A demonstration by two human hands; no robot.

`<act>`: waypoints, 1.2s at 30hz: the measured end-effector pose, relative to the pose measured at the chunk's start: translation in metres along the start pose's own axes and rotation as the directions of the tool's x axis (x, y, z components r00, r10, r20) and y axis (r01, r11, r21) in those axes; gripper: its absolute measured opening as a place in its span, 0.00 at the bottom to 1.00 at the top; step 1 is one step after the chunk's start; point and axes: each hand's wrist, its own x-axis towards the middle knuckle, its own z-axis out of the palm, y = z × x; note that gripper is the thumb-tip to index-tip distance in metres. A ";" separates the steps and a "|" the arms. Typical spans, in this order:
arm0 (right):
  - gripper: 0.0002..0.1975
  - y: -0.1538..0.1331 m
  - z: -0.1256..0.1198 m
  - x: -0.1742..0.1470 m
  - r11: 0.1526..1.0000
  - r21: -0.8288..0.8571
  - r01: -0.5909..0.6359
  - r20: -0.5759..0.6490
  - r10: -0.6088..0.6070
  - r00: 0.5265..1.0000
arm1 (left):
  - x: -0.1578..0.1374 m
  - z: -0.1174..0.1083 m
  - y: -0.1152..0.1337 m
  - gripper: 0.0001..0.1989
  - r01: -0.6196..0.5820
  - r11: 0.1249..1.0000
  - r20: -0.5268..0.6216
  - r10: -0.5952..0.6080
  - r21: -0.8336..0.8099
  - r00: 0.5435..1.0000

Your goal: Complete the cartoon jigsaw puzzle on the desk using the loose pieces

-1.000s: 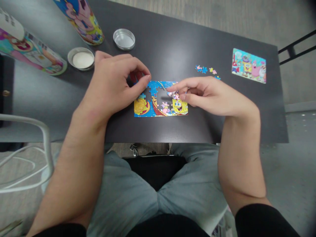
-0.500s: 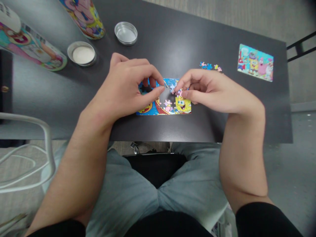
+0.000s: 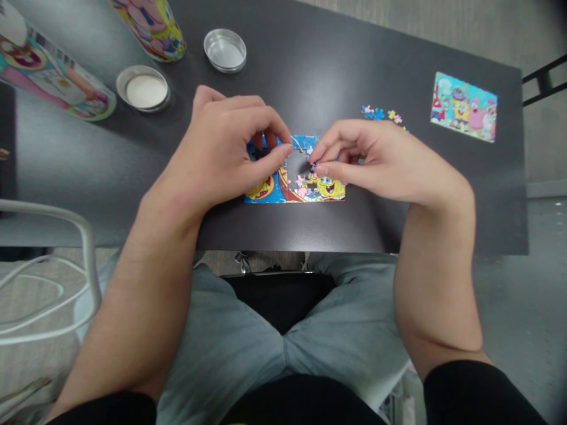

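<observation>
A partly assembled jigsaw puzzle (image 3: 287, 198) lies near the table's front edge, showing a burger and a yellow cartoon face, with a gap at its middle. Over its upper left part rests my left hand (image 3: 239, 150), thumb and forefinger pressed together at the top edge of the gap; whether they grip anything is hidden. My right hand (image 3: 372, 156) comes in from the right, its thumb and fingertips closed on a small puzzle piece (image 3: 314, 167) at the gap's right side. Fingers cover parts of the puzzle's upper right.
Several loose puzzle pieces (image 3: 379, 114) lie beyond my right hand. A picture card (image 3: 464, 107) sits at the table's right end. Two round metal lids (image 3: 225, 51) and two printed tins (image 3: 57, 77) stand at the back left. White metal tubing (image 3: 84, 230) is at left.
My right thumb and fingertips have shifted slightly left and closed in at the gap's right side. The left thumb has moved up against the forefinger. The view has tilted a little.
</observation>
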 end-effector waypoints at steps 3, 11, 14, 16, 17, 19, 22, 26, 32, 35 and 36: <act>0.08 0.002 0.000 0.000 1.000 -0.019 0.013 0.002 -0.013 1.000 | 0.000 0.000 -0.002 0.24 -0.009 1.000 -0.003 0.009 0.001 1.000; 0.19 0.022 0.000 0.008 0.984 0.111 0.137 -0.007 -0.137 0.991 | 0.003 0.009 -0.014 0.16 -0.086 0.990 -0.113 0.073 -0.109 0.991; 0.19 0.021 0.001 0.009 0.984 0.108 0.138 -0.016 -0.137 0.990 | 0.004 0.010 -0.014 0.16 -0.087 0.988 -0.115 0.072 -0.131 0.991; 0.19 0.020 0.001 0.009 0.985 0.100 0.144 -0.030 -0.142 0.989 | 0.006 0.010 -0.014 0.16 -0.081 0.985 -0.110 0.065 -0.152 0.992; 0.18 0.019 0.001 0.009 0.985 0.095 0.145 -0.033 -0.142 0.989 | 0.006 0.010 -0.014 0.16 -0.075 0.983 -0.106 0.058 -0.166 0.993; 0.18 0.018 0.001 0.008 0.986 0.089 0.140 -0.035 -0.137 0.990 | 0.006 0.009 -0.013 0.16 -0.071 0.979 -0.109 0.051 -0.190 0.993; 0.15 0.018 0.001 0.008 0.988 0.082 0.128 -0.020 -0.127 0.992 | 0.005 0.009 -0.013 0.15 -0.079 0.981 -0.102 0.061 -0.175 0.993; 0.09 0.015 0.002 0.007 0.990 0.089 0.113 -0.005 -0.113 0.994 | 0.004 0.009 -0.014 0.19 -0.106 0.983 -0.109 0.090 -0.152 0.990; 0.07 0.011 0.003 0.007 0.993 0.087 0.078 0.002 -0.079 0.997 | 0.005 0.009 -0.015 0.21 -0.074 0.985 -0.094 0.060 -0.153 0.994; 0.06 0.011 0.002 0.007 0.993 0.083 0.084 0.009 -0.085 0.996 | 0.005 0.009 -0.014 0.19 -0.056 0.984 -0.095 0.040 -0.169 0.995; 0.06 0.012 0.002 0.007 0.993 0.086 0.081 0.010 -0.082 0.997 | 0.005 0.009 -0.013 0.19 -0.052 0.983 -0.095 0.036 -0.176 0.995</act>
